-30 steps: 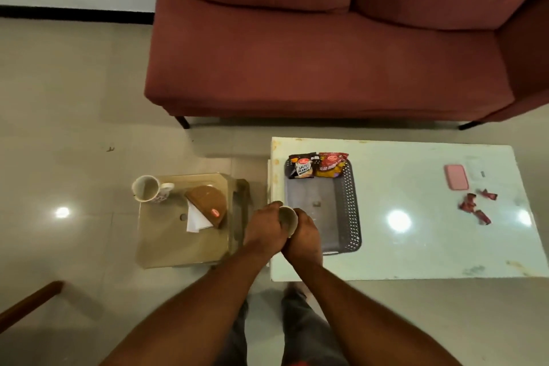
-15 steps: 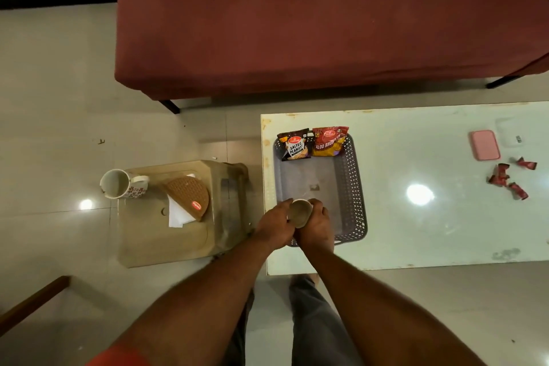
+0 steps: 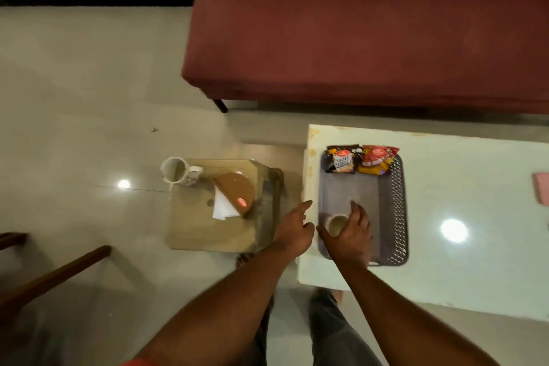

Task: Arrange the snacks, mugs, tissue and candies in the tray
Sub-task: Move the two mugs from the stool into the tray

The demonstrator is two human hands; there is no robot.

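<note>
Grey plastic makes the tray (image 3: 398, 202), a rectangle with a smooth floor and perforated, net-like walls. It lies at the left end of the white table (image 3: 475, 261), whose top is glossy. Along the far edge of the tray two shiny snack packets lie side by side and touching: the black packet (image 3: 341, 161) in the far-left corner and the red and yellow packet (image 3: 375, 159) just right of it. The small mug (image 3: 336, 224), round and pale with a beige inside, stands upright on the tray floor near the near-left corner. The right hand (image 3: 352, 235) holds it, the thumb curved on its left side and the fingers bent around its far side. The left hand (image 3: 294, 229) hangs beside the left edge of the table and holds nothing, its fingers loose and the index finger stretched out. On the beige plastic stool (image 3: 202, 229) left of the table, the second mug (image 3: 175, 171), white with a printed pattern, is at the far-left corner. The brown half-round tissue holder (image 3: 234, 190), with white tissues (image 3: 221, 206) in it, is near the middle.
</note>
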